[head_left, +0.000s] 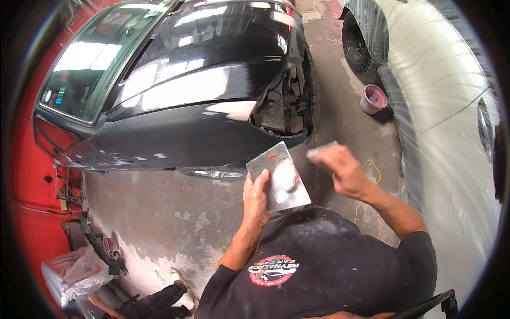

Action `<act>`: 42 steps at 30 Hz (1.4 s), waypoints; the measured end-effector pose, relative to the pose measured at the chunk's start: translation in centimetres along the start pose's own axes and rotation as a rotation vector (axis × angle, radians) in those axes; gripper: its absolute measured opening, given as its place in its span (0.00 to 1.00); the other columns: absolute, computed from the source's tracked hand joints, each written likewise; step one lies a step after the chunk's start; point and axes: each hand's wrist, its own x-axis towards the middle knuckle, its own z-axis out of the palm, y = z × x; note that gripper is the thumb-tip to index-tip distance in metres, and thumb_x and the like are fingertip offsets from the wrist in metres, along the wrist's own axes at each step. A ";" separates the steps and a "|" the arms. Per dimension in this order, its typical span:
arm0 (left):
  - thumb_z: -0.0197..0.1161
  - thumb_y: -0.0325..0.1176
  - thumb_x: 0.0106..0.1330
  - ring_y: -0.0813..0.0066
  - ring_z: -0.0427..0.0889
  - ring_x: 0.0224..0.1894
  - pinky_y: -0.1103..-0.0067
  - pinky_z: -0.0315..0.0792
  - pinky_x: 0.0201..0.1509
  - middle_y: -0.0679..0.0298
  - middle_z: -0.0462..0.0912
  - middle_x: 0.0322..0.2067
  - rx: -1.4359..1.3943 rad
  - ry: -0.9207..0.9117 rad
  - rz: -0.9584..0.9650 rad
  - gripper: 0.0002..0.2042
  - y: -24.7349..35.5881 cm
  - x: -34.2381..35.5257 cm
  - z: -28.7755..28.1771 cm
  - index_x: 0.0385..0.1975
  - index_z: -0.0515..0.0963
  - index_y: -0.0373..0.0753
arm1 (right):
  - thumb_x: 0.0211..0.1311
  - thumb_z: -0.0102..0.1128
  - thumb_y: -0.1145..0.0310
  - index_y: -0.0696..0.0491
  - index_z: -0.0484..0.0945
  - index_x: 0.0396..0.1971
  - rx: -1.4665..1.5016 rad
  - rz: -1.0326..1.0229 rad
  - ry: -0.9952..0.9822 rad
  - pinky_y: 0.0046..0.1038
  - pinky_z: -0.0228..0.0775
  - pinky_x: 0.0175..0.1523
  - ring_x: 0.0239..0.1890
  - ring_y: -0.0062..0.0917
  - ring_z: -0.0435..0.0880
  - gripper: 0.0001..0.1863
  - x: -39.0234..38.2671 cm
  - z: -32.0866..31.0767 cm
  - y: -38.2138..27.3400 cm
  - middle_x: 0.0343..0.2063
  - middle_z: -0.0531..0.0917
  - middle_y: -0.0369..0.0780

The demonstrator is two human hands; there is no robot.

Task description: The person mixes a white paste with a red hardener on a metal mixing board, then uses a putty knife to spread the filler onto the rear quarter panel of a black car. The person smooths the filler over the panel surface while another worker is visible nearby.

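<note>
My left hand [256,199] grips a flat grey rectangular mixing board [298,199] from its left edge, thumb on top. On the board lies a mound of pale pinkish-white body filler [285,176], with a small red dab [272,156] beyond it. To the right of the board, slightly blurred, my right hand [345,170] is closed around a flat spreader [323,150], held apart from the filler. Ahead stands a black car; its front fender [180,127] bears a pale patch [234,109] beside the open headlight cavity [281,109].
A pink bucket [373,99] stands on the concrete floor near a pale vehicle [446,80] draped in clear plastic. Close to my right, a yellow cord [379,175] trails along the floor. At lower left are another person's leg [159,300], crumpled plastic [79,274] and a red wall [26,186].
</note>
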 end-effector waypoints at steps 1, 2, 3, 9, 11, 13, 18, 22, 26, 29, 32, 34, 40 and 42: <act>0.56 0.29 0.70 0.70 0.82 0.49 0.72 0.77 0.54 0.59 0.82 0.48 0.039 0.016 0.029 0.15 -0.2 0.4 0.1 0.56 0.70 0.36 | 0.37 0.58 0.84 0.54 0.78 0.53 0.018 -0.091 -0.006 0.42 0.68 0.61 0.52 0.41 0.77 0.34 0.7 -1.1 -0.4 0.49 0.81 0.42; 0.56 0.29 0.70 0.71 0.82 0.49 0.73 0.77 0.55 0.59 0.82 0.48 0.087 0.055 0.042 0.15 -0.5 0.8 0.1 0.56 0.71 0.36 | 0.36 0.60 0.83 0.52 0.78 0.54 -0.013 -0.137 -0.083 0.42 0.67 0.61 0.53 0.39 0.77 0.35 1.7 -2.0 -1.0 0.50 0.81 0.40; 0.57 0.28 0.71 0.74 0.81 0.49 0.75 0.74 0.56 0.62 0.82 0.48 0.080 0.017 0.079 0.14 -0.9 1.0 0.1 0.54 0.74 0.36 | 0.35 0.60 0.82 0.51 0.78 0.54 0.052 -0.230 -0.192 0.42 0.67 0.61 0.52 0.39 0.78 0.36 2.5 -2.9 -1.9 0.50 0.82 0.39; 0.55 0.27 0.71 0.74 0.81 0.49 0.76 0.75 0.55 0.62 0.82 0.49 0.125 -0.065 0.092 0.16 -1.7 1.2 0.1 0.57 0.72 0.35 | 0.35 0.63 0.79 0.49 0.81 0.52 0.027 -0.337 -0.339 0.45 0.62 0.65 0.55 0.32 0.76 0.34 5.6 -4.6 -3.9 0.51 0.82 0.33; 0.54 0.28 0.71 0.73 0.81 0.49 0.75 0.76 0.54 0.61 0.81 0.49 0.133 -0.016 0.083 0.16 -1.2 1.1 0.3 0.57 0.71 0.35 | 0.39 0.59 0.82 0.51 0.80 0.53 0.000 -0.397 -0.527 0.41 0.63 0.68 0.56 0.32 0.76 0.32 5.5 -4.6 -3.8 0.51 0.81 0.36; 0.53 0.29 0.72 0.70 0.82 0.49 0.73 0.78 0.53 0.59 0.81 0.48 0.100 0.059 0.012 0.16 -0.7 1.1 0.5 0.57 0.70 0.34 | 0.41 0.58 0.84 0.53 0.79 0.54 0.446 -0.053 -0.374 0.37 0.65 0.66 0.56 0.32 0.76 0.32 5.1 -4.4 -4.0 0.53 0.79 0.38; 0.54 0.28 0.70 0.65 0.83 0.47 0.68 0.80 0.52 0.56 0.80 0.49 -0.215 0.064 -0.064 0.16 -0.2 2.0 0.7 0.56 0.70 0.36 | 0.46 0.60 0.82 0.50 0.75 0.58 0.025 -0.346 -0.242 0.44 0.66 0.65 0.59 0.38 0.73 0.33 3.0 -0.7 -6.4 0.54 0.75 0.40; 0.51 0.27 0.72 0.69 0.83 0.47 0.71 0.79 0.53 0.57 0.80 0.48 -0.197 -0.042 -0.047 0.14 1.0 1.5 -0.5 0.55 0.71 0.34 | 0.42 0.64 0.78 0.52 0.75 0.56 0.037 -0.247 0.001 0.52 0.61 0.68 0.60 0.42 0.71 0.33 0.8 3.0 -4.0 0.54 0.75 0.39; 0.51 0.28 0.73 0.72 0.83 0.47 0.74 0.79 0.53 0.58 0.80 0.50 -0.154 -0.184 0.106 0.14 3.2 0.3 -1.3 0.56 0.70 0.34 | 0.36 0.61 0.84 0.53 0.79 0.52 0.028 -0.168 -0.153 0.44 0.66 0.66 0.57 0.42 0.75 0.33 0.3 2.3 -0.2 0.53 0.78 0.41; 0.49 0.32 0.75 0.70 0.81 0.51 0.73 0.76 0.58 0.57 0.80 0.52 0.362 -0.157 0.414 0.18 3.0 0.2 0.1 0.62 0.68 0.34 | 0.35 0.61 0.85 0.53 0.80 0.51 0.240 0.091 0.004 0.42 0.68 0.64 0.55 0.42 0.76 0.34 1.4 1.4 -0.5 0.53 0.79 0.40; 0.45 0.35 0.77 0.68 0.80 0.52 0.74 0.73 0.59 0.53 0.81 0.51 0.751 -0.141 0.430 0.20 2.2 -0.7 1.8 0.64 0.67 0.34 | 0.36 0.61 0.84 0.52 0.81 0.51 0.154 -0.085 -0.092 0.42 0.68 0.62 0.56 0.42 0.75 0.33 2.5 2.2 -3.2 0.53 0.79 0.39; 0.48 0.34 0.76 0.67 0.82 0.50 0.73 0.74 0.55 0.51 0.83 0.47 0.810 -0.070 0.597 0.20 1.9 -0.9 2.7 0.64 0.67 0.35 | 0.37 0.63 0.82 0.51 0.81 0.51 0.173 -0.186 -0.034 0.42 0.67 0.63 0.57 0.41 0.74 0.33 2.7 3.3 -4.5 0.53 0.78 0.38; 0.49 0.27 0.74 0.69 0.81 0.53 0.75 0.72 0.59 0.57 0.81 0.52 0.487 0.111 0.840 0.20 3.8 0.6 1.9 0.65 0.66 0.37 | 0.39 0.66 0.78 0.49 0.82 0.50 0.163 -0.250 -0.215 0.42 0.66 0.63 0.57 0.42 0.75 0.30 2.7 2.8 -3.6 0.52 0.81 0.37; 0.53 0.28 0.74 0.73 0.81 0.52 0.75 0.75 0.56 0.59 0.81 0.52 0.362 0.120 0.961 0.20 4.4 1.0 1.1 0.64 0.68 0.38 | 0.40 0.65 0.82 0.53 0.81 0.50 0.205 -0.195 -0.125 0.43 0.68 0.62 0.56 0.43 0.76 0.29 3.1 1.5 -3.5 0.51 0.81 0.41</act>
